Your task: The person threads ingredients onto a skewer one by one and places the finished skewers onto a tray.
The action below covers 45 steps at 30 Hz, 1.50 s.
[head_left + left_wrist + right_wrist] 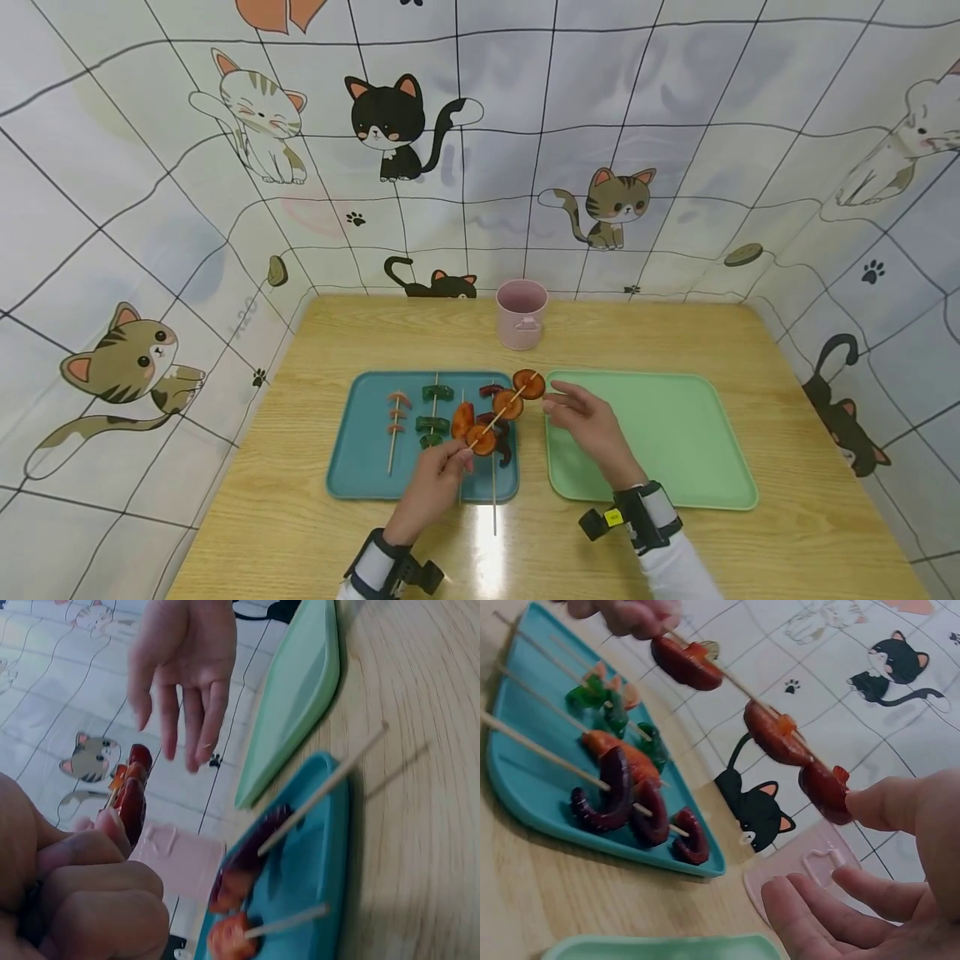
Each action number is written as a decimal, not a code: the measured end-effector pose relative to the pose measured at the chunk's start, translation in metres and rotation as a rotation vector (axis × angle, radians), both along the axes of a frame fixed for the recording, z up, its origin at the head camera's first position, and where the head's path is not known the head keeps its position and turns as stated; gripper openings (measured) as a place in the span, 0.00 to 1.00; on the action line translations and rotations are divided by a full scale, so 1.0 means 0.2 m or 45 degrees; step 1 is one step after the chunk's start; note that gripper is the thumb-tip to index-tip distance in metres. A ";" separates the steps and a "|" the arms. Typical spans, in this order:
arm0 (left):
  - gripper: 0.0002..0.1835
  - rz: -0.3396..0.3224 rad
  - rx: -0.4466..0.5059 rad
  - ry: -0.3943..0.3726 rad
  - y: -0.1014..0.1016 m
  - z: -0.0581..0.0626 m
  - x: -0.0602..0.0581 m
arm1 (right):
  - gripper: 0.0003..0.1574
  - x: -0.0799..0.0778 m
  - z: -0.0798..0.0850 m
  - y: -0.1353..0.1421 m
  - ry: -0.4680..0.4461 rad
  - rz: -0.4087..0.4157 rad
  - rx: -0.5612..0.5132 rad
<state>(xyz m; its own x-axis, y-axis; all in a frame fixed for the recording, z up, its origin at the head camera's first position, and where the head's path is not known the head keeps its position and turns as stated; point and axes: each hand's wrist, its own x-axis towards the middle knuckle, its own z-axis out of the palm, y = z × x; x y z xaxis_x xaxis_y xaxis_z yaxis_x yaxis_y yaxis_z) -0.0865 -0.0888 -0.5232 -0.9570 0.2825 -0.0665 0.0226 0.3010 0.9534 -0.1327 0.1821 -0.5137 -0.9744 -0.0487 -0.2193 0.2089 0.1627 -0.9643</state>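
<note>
My left hand [437, 479] pinches the bare lower end of a skewer [507, 404] with three round, reddish-brown slices on it. It slants up to the right above the blue tray [347, 450]. At its far end is my right hand [592, 425], fingers extended and spread; in the right wrist view the thumb [889, 806] overlaps the last slice. Beneath lie several other skewers: small pink-orange pieces [395, 414], green pieces [434, 423], an orange-red piece [462, 419] and dark purple curled tentacles [651, 817]. Part of these is hidden behind the held skewer and left hand.
A light green tray [660, 442] lies under and beside the right hand, right of the blue tray. Behind both stands a pink cup [522, 321] near the table's back edge. A cat-patterned cloth [495, 167] walls the wooden table [255, 500]. Two skewer sticks overhang the blue tray's front rim.
</note>
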 end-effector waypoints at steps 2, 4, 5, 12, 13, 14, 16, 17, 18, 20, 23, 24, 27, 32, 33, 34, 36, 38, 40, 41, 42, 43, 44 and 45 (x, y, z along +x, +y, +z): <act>0.17 0.048 0.021 -0.010 -0.03 -0.02 0.00 | 0.34 0.00 -0.03 -0.03 0.011 0.004 0.068; 0.17 0.097 0.022 -0.016 -0.08 -0.04 0.00 | 0.32 0.00 -0.05 -0.06 0.025 0.010 0.139; 0.17 0.129 0.016 -0.014 -0.10 -0.04 0.01 | 0.32 0.00 -0.07 -0.07 0.037 0.016 0.179; 0.17 0.348 -0.088 0.004 -0.27 -0.10 0.02 | 0.29 0.00 -0.15 -0.17 0.115 0.065 0.389; 0.17 0.373 -0.102 -0.005 -0.29 -0.10 0.02 | 0.29 0.00 -0.16 -0.18 0.123 0.072 0.418; 0.17 0.398 -0.125 -0.011 -0.31 -0.11 0.02 | 0.29 0.00 -0.17 -0.19 0.129 0.079 0.446; 0.17 0.447 -0.168 -0.029 -0.36 -0.10 0.02 | 0.28 -0.01 -0.18 -0.21 0.135 0.089 0.486; 0.17 0.474 -0.194 -0.032 -0.38 -0.10 0.03 | 0.28 -0.01 -0.19 -0.22 0.134 0.092 0.511; 0.17 0.501 -0.218 -0.034 -0.40 -0.10 0.03 | 0.28 -0.02 -0.19 -0.23 0.140 0.095 0.530; 0.17 0.553 -0.284 -0.019 -0.45 -0.11 0.03 | 0.28 -0.02 -0.20 -0.26 0.152 0.095 0.554; 0.17 0.625 -0.371 0.012 -0.51 -0.13 0.03 | 0.27 -0.03 -0.22 -0.28 0.168 0.086 0.593; 0.17 0.644 -0.392 0.021 -0.52 -0.14 0.03 | 0.27 -0.04 -0.22 -0.29 0.175 0.080 0.602; 0.17 0.691 -0.443 0.039 -0.55 -0.16 0.04 | 0.24 -0.05 -0.23 -0.31 0.175 0.061 0.641; 0.17 0.742 -0.481 0.029 -0.57 -0.17 0.04 | 0.22 -0.06 -0.24 -0.33 0.175 0.044 0.666; 0.17 0.751 -0.485 0.024 -0.58 -0.17 0.05 | 0.22 -0.06 -0.24 -0.33 0.175 0.041 0.667; 0.17 0.758 -0.486 0.016 -0.58 -0.17 0.05 | 0.22 -0.06 -0.25 -0.33 0.174 0.037 0.665; 0.17 0.773 -0.490 0.000 -0.58 -0.17 0.05 | 0.22 -0.06 -0.25 -0.33 0.178 0.033 0.661; 0.17 0.786 -0.489 -0.018 -0.58 -0.18 0.06 | 0.22 -0.06 -0.26 -0.34 0.186 0.029 0.657; 0.17 0.796 -0.494 -0.029 -0.59 -0.18 0.06 | 0.22 -0.05 -0.26 -0.34 0.200 0.028 0.659; 0.17 0.801 -0.499 -0.031 -0.59 -0.18 0.06 | 0.22 -0.05 -0.26 -0.34 0.205 0.028 0.662; 0.17 0.807 -0.502 -0.030 -0.59 -0.18 0.06 | 0.22 -0.05 -0.26 -0.33 0.212 0.027 0.668; 0.17 0.811 -0.506 -0.026 -0.59 -0.18 0.06 | 0.22 -0.05 -0.26 -0.33 0.217 0.027 0.673; 0.17 0.817 -0.514 -0.017 -0.59 -0.18 0.06 | 0.21 -0.05 -0.26 -0.33 0.215 0.025 0.680; 0.17 0.824 -0.521 -0.006 -0.59 -0.18 0.07 | 0.21 -0.05 -0.26 -0.34 0.218 0.027 0.689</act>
<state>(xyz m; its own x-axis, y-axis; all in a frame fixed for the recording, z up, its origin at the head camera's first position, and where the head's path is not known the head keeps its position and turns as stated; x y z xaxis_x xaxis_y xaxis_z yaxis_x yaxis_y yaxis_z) -0.0734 -0.2065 -0.5590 -0.9227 -0.3824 -0.0500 -0.2825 0.5818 0.7627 -0.1418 0.1151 -0.5651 -0.9983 0.0070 -0.0574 0.0484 0.6454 -0.7623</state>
